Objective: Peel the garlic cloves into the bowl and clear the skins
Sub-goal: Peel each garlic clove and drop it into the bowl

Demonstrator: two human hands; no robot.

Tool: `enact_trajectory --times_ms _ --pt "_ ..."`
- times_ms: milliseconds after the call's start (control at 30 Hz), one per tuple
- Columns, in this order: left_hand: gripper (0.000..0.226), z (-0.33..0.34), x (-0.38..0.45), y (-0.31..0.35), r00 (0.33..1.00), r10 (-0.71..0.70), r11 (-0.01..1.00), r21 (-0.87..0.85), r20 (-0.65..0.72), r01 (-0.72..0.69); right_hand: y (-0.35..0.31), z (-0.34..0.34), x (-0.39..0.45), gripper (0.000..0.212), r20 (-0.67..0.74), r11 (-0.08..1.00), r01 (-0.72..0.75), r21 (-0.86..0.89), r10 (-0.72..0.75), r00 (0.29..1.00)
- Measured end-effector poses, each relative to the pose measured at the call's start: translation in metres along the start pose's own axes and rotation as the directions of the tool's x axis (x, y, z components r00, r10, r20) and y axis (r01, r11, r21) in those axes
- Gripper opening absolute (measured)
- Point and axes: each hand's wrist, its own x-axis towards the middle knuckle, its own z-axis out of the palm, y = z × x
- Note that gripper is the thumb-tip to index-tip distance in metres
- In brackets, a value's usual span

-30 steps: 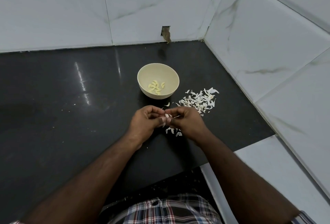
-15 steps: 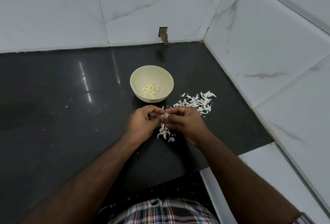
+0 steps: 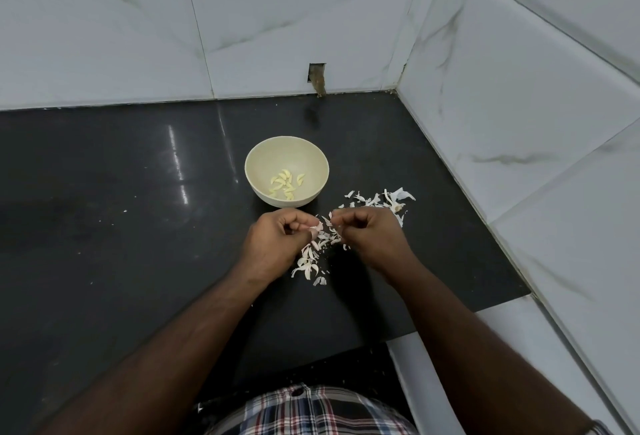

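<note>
Peeling is in hand: your left hand (image 3: 277, 244) pinches a clove (image 3: 316, 228), your right hand (image 3: 372, 238) pinches its skin. Next, strip it and drop the clove into the bowl (image 3: 256, 185).

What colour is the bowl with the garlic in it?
The bowl is a pale cream, almost light yellow, plain with no pattern. The head view shows it best.

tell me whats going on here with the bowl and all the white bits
A person is peeling garlic over a black stone counter. The left hand pinches a partly skinned clove, and the right hand holds a bit of skin beside it. Several peeled yellowish cloves lie in the round cream bowl. Papery white skins litter the counter, not yet cleared.
</note>
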Motion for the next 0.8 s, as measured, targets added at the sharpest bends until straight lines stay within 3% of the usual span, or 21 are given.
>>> enact_trajectory --times_ms 100,200,500,667,800 --pt "0.016 0.002 -0.001 0.003 1.0 0.007 0.999 0.042 0.001 -0.007 -0.008 -0.003 -0.001 0.013 0.063 0.999 0.006 0.041 -0.008 0.998" --pt "0.011 0.005 -0.003 0.006 1.0 0.008 0.997 0.081 -0.007 -0.007 -0.011 0.003 -0.002 0.002 0.074 0.995 0.052 -0.082 -0.046 0.996" --pt "0.012 0.012 -0.007 0.007 0.988 0.01 0.999 0.043 -0.151 -0.004 -0.012 0.016 -0.008 0.015 -0.007 0.936 0.04 -0.35 -0.045 0.999" --pt "0.015 0.017 -0.007 0.006 0.984 -0.114 0.977 -0.195 -0.136 0.087 -0.006 0.011 -0.008 0.018 0.05 0.953 0.003 -0.303 0.012 0.999" --pt "0.013 0.015 -0.007 0.008 0.983 -0.172 0.922 -0.36 -0.058 0.14 0.001 0.0 -0.008 0.01 0.051 0.994 0.005 -0.11 0.001 0.999"
